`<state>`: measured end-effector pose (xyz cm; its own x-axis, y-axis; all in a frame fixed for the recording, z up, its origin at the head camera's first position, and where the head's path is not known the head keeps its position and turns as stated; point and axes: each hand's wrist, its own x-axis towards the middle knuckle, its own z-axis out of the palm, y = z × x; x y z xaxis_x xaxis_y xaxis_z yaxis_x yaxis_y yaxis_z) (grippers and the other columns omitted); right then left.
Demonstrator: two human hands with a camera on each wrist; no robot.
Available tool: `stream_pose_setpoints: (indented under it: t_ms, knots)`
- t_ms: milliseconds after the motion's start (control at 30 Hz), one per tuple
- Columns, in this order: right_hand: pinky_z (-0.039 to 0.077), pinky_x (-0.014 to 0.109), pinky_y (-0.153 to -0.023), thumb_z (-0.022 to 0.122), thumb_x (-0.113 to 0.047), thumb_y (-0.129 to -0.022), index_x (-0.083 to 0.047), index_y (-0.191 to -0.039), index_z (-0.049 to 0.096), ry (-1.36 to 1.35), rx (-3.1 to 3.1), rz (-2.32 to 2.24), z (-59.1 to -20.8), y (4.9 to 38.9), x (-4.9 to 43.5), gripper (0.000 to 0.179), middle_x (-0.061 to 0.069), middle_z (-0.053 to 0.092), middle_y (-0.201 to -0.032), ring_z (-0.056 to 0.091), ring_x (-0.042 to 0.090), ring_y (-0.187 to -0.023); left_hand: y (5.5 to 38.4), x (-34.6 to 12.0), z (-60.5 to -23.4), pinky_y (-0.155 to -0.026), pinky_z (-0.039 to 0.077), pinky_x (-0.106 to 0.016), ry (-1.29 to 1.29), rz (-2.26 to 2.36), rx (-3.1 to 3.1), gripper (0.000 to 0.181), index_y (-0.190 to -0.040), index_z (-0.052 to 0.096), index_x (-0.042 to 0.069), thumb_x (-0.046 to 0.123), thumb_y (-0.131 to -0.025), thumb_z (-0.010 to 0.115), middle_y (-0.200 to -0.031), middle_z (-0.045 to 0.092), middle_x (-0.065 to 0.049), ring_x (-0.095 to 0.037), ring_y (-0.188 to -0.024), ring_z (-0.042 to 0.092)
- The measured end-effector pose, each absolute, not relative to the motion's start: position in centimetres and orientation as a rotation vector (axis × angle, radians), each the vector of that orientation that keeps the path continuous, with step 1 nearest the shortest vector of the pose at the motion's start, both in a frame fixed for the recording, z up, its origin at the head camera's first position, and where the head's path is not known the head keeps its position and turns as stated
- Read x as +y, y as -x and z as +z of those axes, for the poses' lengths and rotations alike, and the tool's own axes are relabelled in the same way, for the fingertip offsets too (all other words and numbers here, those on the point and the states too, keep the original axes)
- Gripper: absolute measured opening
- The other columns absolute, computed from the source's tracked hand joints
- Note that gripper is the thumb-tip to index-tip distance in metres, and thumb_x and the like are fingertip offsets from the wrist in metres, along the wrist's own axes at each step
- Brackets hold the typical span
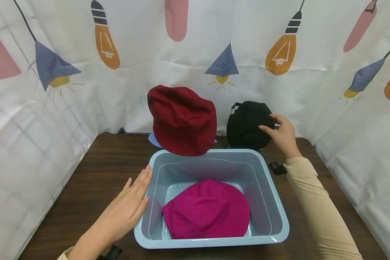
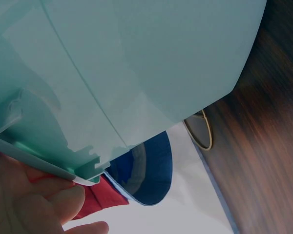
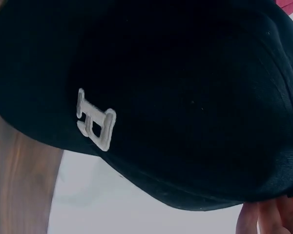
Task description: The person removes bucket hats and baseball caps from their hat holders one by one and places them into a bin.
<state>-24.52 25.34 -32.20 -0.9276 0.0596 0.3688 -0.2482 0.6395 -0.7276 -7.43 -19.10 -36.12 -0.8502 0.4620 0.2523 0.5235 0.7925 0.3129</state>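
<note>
My right hand [image 1: 283,137] pinches the right side of a black cap [image 1: 248,122] behind the basin's far right corner. A raised white letter [image 3: 96,121] shows on the cap's front in the right wrist view. Against the left rim of a light blue plastic basin [image 1: 211,242], my left hand [image 1: 126,206] lies with straight fingers. Inside the basin rests a magenta cap [image 1: 211,209], its brim toward the right. A dark red bucket-style hat [image 1: 182,119] sits behind the basin, on top of a blue hat [image 2: 158,165] that it mostly hides.
The dark wooden table [image 1: 94,173] carries everything. A white curtain [image 1: 195,61] printed with lamps and bulbs closes off the back and both sides. In the left wrist view, a thin tan loop [image 2: 208,139] shows beside the basin; its kind is unclear.
</note>
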Motion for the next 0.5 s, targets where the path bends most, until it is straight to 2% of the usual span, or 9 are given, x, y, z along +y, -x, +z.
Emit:
stream_pose_setpoints:
  t_ms: [200,433,500]
  knots:
    - [0.041,0.052,-0.098,0.071,-0.015,-0.087,0.010,-0.129,0.051,-0.136,-2.469,1.183,-32.39,24.69,25.15,0.053,0.027,0.050,-0.130,0.047,0.040,-0.121,7.40,-19.10,-36.16,-0.116,0.009,-0.039,0.777,-0.557,-2.810,0.065,-0.152,0.021,0.006,0.023,-0.097,0.052,-0.156,0.023,-0.009,-0.024,-0.144,0.017]
    - [0.046,0.052,-0.091,0.068,-0.016,-0.090,0.009,-0.126,0.055,-0.072,-2.445,1.162,-32.60,24.83,25.07,0.046,0.026,0.054,-0.128,0.052,0.040,-0.116,7.43,-19.04,-36.14,-0.116,0.004,-0.035,0.777,-0.550,-2.821,0.064,-0.152,0.021,0.006,0.024,-0.098,0.051,-0.156,0.022,-0.009,-0.023,-0.144,0.016]
    - [0.047,0.052,-0.091,0.067,-0.015,-0.091,0.009,-0.126,0.055,-0.066,-2.434,1.163,-32.61,24.88,25.05,0.044,0.026,0.055,-0.127,0.053,0.041,-0.115,7.45,-18.99,-36.16,-0.116,0.006,-0.037,0.777,-0.538,-2.816,0.064,-0.152,0.022,0.005,0.023,-0.098,0.051,-0.156,0.022,-0.010,-0.023,-0.144,0.017]
